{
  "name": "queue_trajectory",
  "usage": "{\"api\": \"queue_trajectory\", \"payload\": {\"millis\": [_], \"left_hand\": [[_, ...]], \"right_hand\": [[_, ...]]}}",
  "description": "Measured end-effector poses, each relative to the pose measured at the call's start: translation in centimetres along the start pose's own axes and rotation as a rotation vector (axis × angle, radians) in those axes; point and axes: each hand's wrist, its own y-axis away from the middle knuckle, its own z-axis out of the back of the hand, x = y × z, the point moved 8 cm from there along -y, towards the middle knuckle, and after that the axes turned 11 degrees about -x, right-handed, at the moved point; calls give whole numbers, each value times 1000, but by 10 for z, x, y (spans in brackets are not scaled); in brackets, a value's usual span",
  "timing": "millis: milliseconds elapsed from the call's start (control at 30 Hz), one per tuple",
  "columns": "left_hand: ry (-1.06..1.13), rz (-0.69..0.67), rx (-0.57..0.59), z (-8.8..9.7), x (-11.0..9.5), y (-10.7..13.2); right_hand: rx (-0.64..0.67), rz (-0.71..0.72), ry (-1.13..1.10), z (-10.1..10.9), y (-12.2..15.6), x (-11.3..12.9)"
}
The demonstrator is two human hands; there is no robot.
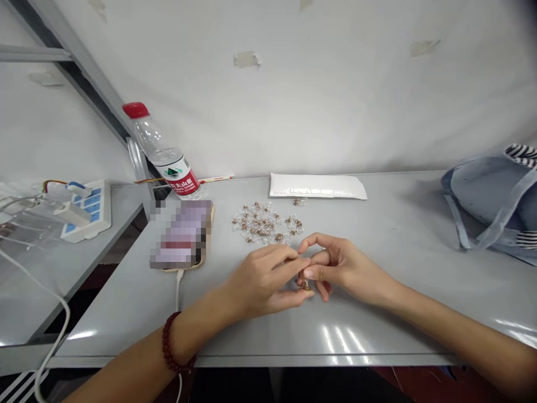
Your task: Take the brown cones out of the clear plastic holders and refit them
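Near the pile [263,224], I had left hand [262,280] and right hand [346,271] pinching a small clear-brown piece [306,284] that seemed light, slippery, best held endwise.

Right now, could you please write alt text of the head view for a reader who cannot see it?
A person's left hand and right hand meet around a small clear-and-brown piece above a grey table. Beyond them lies a loose cluster of similar pieces, with a phone and a red-capped bottle to the left.

White wall [335,112] (patchy) behind a shiny grey table [398,224].
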Motion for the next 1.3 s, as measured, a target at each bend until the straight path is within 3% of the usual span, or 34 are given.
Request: {"api": "queue_trajectory", "payload": {"millis": [300,367,500,600,733,833,1067,1167,1300], "left_hand": [[-74,-52,-20,1,-3,2],[-127,-12,-48,6,5,3],[-194,121,-154,19,36,5],[-253,182,-191,23,58,6],[-307,273,-169,19,80,5],[-295,350,-120,13,88,4],[-323,473,-119,24,86,3],[-229,482,-18,20,74,-2],[40,422,434,-19,41,-1]], "right_hand": [[25,-88,43,-2,-5,-2],[-103,-36,52,11,-7,7],[-486,202,94,53,-2,35],[-599,270,232,73,2,44],[-561,287,585,79,-3,46],[-451,348,825,73,-10,44],[-185,364,984,58,-22,26],[-220,361,955,57,-21,27],[-289,347,753,58,-18,28]]}}
